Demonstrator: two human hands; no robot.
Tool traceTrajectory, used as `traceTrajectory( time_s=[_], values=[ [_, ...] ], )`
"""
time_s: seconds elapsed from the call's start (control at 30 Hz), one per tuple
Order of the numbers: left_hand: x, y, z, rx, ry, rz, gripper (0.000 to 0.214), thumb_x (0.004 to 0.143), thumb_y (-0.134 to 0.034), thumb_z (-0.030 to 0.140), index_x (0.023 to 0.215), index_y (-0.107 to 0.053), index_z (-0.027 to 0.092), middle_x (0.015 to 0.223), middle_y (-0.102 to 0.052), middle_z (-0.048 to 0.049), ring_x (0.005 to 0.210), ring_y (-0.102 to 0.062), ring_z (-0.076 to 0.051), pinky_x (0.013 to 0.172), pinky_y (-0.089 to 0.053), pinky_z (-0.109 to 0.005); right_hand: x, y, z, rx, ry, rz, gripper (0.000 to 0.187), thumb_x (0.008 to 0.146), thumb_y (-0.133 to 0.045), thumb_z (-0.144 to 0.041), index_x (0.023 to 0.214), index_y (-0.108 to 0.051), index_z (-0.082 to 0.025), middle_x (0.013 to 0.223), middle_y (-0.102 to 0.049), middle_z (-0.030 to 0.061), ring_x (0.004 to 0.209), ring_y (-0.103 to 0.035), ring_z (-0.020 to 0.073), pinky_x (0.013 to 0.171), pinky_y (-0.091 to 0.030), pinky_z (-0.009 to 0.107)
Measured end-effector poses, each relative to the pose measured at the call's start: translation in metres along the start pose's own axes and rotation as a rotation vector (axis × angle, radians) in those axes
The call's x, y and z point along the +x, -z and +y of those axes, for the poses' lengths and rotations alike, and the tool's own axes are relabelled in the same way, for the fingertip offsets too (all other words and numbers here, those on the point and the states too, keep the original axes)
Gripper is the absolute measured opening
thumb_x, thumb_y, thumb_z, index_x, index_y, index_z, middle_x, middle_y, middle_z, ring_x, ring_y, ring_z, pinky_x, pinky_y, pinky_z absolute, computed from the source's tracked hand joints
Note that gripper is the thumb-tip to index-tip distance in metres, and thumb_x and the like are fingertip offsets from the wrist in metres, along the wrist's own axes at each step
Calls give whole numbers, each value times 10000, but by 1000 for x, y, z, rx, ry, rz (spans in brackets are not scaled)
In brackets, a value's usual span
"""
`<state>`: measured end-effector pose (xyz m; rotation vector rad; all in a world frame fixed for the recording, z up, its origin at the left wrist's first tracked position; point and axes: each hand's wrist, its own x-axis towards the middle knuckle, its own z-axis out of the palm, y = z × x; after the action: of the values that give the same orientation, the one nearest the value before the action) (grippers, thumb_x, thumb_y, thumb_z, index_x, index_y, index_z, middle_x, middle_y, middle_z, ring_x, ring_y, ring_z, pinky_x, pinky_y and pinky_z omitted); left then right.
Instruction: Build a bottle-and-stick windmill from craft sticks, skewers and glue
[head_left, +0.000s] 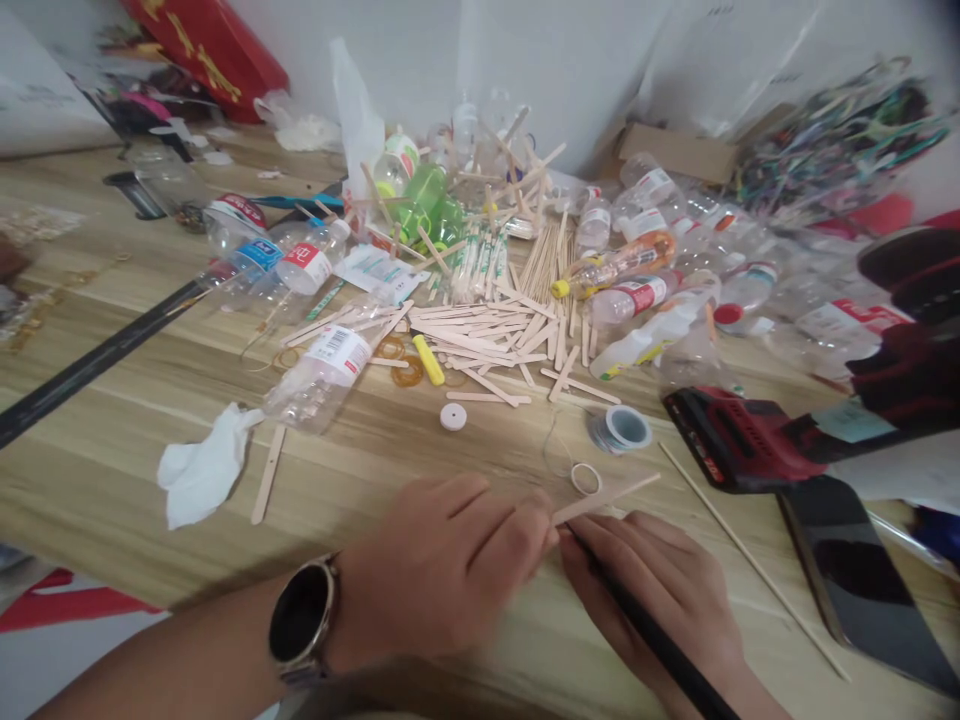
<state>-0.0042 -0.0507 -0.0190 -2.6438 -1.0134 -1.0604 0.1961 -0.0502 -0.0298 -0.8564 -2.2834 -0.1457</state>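
Together, left hand (457, 565) pinching wooden stick (619, 495), right hand (667, 575) closed around black rod (652, 630).

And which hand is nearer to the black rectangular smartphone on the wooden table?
Right. The right hand is left of the smartphone, with a thin pale wooden stick between them; the left hand is farther left, beyond the right one.

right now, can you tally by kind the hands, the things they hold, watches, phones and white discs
Hands: 2, left hand and right hand
Flat wooden stick, held: 1
Slim black tool, held: 1
Watch: 1
Phone: 1
White disc: 1
Total: 7
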Motion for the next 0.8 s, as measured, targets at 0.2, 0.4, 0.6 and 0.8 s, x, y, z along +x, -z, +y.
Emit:
traceTrajectory(
  time_s=[0.2,0.4,0.6,0.8],
  values=[
    [-5,-5,0,-79,72,-88,161,995,-424,140,1003,-585,141,755,-719,-32,614,-643,-177,533,-442,-316,-7,-2,0,-74,-2,-57,99,959,-509,-100,996,-587,-148,707,-743,23,512,-627,119,511,-441,261],
    [-6,-7,1,-41,62,-98,164,990,-425,152,1061,-571,132,749,-713,-42,598,-629,-193,500,-431,-343,-5,4,5,-232,62,-83,181,992,-459,-131,1015,-638,-114,735,-754,43,536,-640,130,508,-420,288],
    [-8,-11,-3,8,61,-108,238,994,-393,119,1183,-522,52,714,-673,-33,615,-626,-197,503,-420,-330,4,-1,-13,270,-383,-169,371,1006,-464,-276,681,-624,-196,515,-651,-15,378,-597,116,388,-440,230],
    [-5,-13,-5,-62,150,-96,205,1023,-356,175,1038,-555,130,710,-669,-21,628,-631,-181,551,-460,-309,16,1,-12,179,-336,-279,432,1037,-367,-239,702,-635,-184,518,-649,-23,324,-551,78,327,-382,189]
  ],
)
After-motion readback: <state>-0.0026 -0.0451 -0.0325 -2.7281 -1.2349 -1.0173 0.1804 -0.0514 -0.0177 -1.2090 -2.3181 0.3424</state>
